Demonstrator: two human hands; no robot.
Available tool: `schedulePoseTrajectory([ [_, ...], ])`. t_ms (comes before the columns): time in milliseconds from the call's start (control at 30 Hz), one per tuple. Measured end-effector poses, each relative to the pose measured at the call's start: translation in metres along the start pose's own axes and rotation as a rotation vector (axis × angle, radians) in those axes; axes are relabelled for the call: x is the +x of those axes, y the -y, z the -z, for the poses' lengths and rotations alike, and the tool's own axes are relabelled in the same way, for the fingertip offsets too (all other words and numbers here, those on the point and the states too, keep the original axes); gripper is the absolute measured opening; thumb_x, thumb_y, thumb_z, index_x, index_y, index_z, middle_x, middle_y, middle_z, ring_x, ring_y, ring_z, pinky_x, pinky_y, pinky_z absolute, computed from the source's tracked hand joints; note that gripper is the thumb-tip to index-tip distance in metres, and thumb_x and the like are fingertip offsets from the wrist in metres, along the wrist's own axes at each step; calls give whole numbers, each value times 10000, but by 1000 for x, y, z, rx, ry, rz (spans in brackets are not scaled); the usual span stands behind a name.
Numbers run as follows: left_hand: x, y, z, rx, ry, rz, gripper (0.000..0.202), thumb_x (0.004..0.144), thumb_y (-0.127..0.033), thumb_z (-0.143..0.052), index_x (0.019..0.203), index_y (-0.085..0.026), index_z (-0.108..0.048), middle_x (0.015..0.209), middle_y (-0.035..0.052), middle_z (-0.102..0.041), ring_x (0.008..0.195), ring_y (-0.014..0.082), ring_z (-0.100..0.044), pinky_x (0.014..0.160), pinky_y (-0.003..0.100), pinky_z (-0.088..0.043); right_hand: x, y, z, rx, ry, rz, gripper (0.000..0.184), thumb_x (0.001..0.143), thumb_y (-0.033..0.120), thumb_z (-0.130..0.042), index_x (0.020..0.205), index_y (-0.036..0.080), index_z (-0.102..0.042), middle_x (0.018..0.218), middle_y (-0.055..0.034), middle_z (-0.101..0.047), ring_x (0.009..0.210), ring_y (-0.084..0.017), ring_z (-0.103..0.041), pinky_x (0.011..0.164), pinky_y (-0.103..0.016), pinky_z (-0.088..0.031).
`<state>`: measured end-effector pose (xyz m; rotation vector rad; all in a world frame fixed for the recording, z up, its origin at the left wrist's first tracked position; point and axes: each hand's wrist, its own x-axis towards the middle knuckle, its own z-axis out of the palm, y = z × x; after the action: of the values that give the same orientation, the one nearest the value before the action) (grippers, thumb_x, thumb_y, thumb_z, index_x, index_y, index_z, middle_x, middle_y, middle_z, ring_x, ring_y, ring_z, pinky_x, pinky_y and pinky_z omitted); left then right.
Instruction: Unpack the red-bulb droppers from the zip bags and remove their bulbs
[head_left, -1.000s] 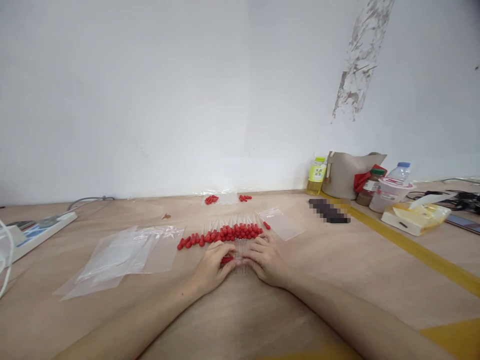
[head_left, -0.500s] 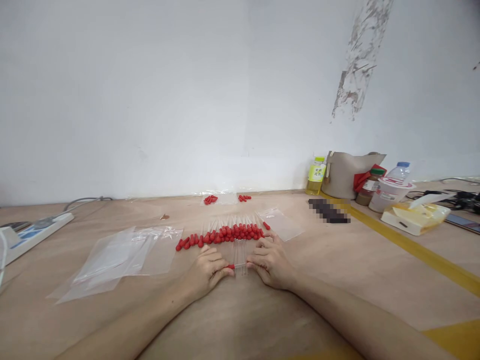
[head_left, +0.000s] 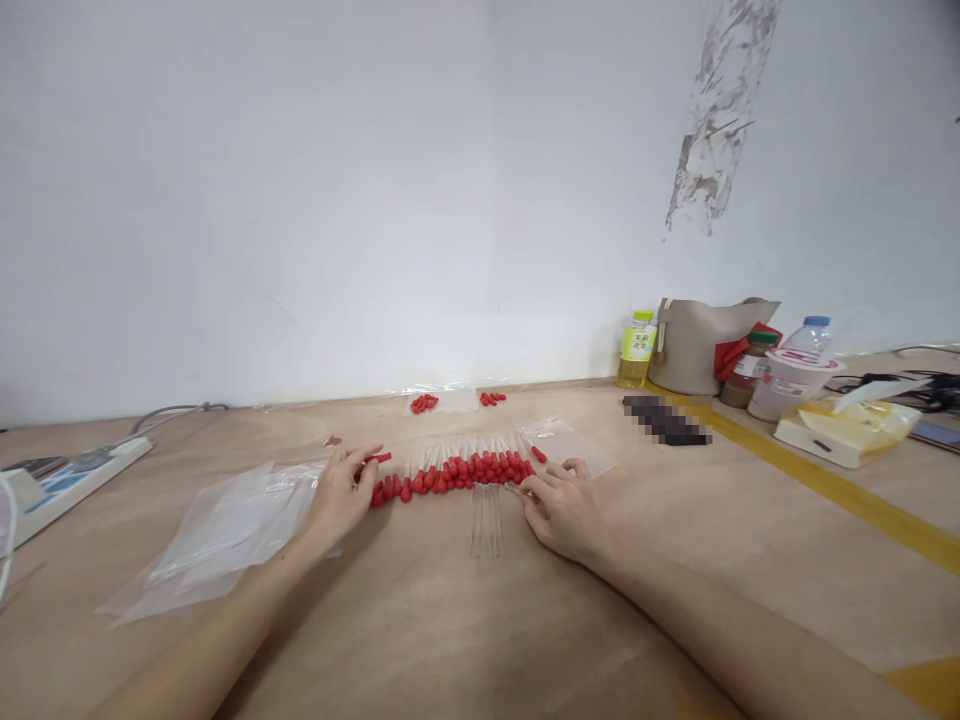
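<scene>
A crowded row of glass droppers with red rubber bulbs (head_left: 457,473) lies across the table, tubes pointing to the wall. At its left end my left hand (head_left: 346,495) is closed round a red rubber bulb (head_left: 381,458); whether a tube is fitted to it is hidden. Just in front of the row lie several bare glass tubes (head_left: 487,525), side by side. To their right, my right hand (head_left: 564,508) pinches the end of a thin glass tube (head_left: 514,488). A single red bulb lies beyond its fingers.
Clear plastic bags (head_left: 225,525) lie at left, another bag (head_left: 577,448) at right. Small piles of red bulbs (head_left: 424,403) are near the wall. A power strip (head_left: 82,480) is far left. A yellow bottle (head_left: 636,350), grey bag (head_left: 686,350), cup (head_left: 791,385) and tissue pack (head_left: 840,435) stand right.
My left hand has moved left and away from me, from the glass tubes to the row's left end. My right hand has shifted slightly right; the two hands are now apart.
</scene>
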<state>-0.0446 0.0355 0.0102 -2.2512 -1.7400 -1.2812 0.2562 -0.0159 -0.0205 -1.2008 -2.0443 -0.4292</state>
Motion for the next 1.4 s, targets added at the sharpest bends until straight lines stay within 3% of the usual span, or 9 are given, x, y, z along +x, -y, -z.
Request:
schedulePoseTrajectory([
  [200, 2, 15, 3, 69, 48, 160, 337, 726, -440, -485, 930, -187, -574, 789, 0, -620, 542, 126, -498, 537, 250, -400, -3, 6, -4, -3, 55, 24, 152, 775, 179, -470, 755, 206, -619, 679, -22, -634, 730, -153, -507, 792, -346, -228],
  [367, -4, 13, -2, 118, 169, 145, 287, 708, -461, -501, 804, -205, -588, 759, -11, -638, 591, 146, -523, 564, 252, -389, -4, 15, 1, 47, 133, 15, 174, 796, 313, -481, 784, 221, -628, 722, -21, -641, 769, -168, -505, 861, -377, -213],
  [467, -6, 10, -3, 136, 164, 128, 327, 721, -502, -484, 791, -206, -603, 765, 6, -633, 674, 171, -542, 617, 268, -402, -3, 19, 5, 66, 165, 17, 279, 783, 456, -488, 829, 221, -630, 776, -33, -648, 796, -182, -505, 898, -396, -201],
  [633, -9, 6, -4, 191, 156, -154, 327, 702, -511, -531, 818, -217, -616, 943, 40, -579, 934, 227, -500, 833, 354, -371, -2, 22, 10, 60, 210, 48, 415, 731, 574, -494, 917, 225, -622, 834, -39, -644, 831, -200, -504, 925, -410, -206],
  [700, -10, 7, -5, 197, 190, -259, 311, 693, -499, -557, 827, -223, -611, 1008, 51, -549, 997, 248, -467, 858, 388, -356, -2, 22, 11, 72, 211, 62, 437, 718, 589, -501, 932, 227, -619, 837, -43, -642, 834, -204, -505, 929, -420, -210],
  [800, -11, 8, -7, 228, 201, -311, 260, 702, -464, -570, 797, -224, -609, 1051, 68, -525, 1040, 273, -432, 857, 421, -347, -2, 22, 12, 84, 208, 81, 495, 677, 632, -519, 939, 224, -619, 842, -49, -638, 841, -208, -507, 933, -429, -218],
  [1133, -13, 4, -8, 279, 127, -443, 181, 786, -347, -499, 740, -213, -613, 1011, 65, -561, 979, 238, -472, 828, 388, -344, -3, 13, 9, 114, 272, 74, 561, 683, 673, -482, 1014, 235, -598, 986, -47, -620, 934, -219, -501, 949, -467, -205],
  [1400, -14, 5, -9, 194, -117, -409, 137, 769, -287, -527, 723, -199, -620, 952, 66, -583, 924, 214, -509, 872, 389, -349, -3, 8, 12, 106, 298, 88, 490, 724, 604, -498, 1041, 244, -594, 983, -45, -622, 944, -211, -502, 933, -458, -231],
])
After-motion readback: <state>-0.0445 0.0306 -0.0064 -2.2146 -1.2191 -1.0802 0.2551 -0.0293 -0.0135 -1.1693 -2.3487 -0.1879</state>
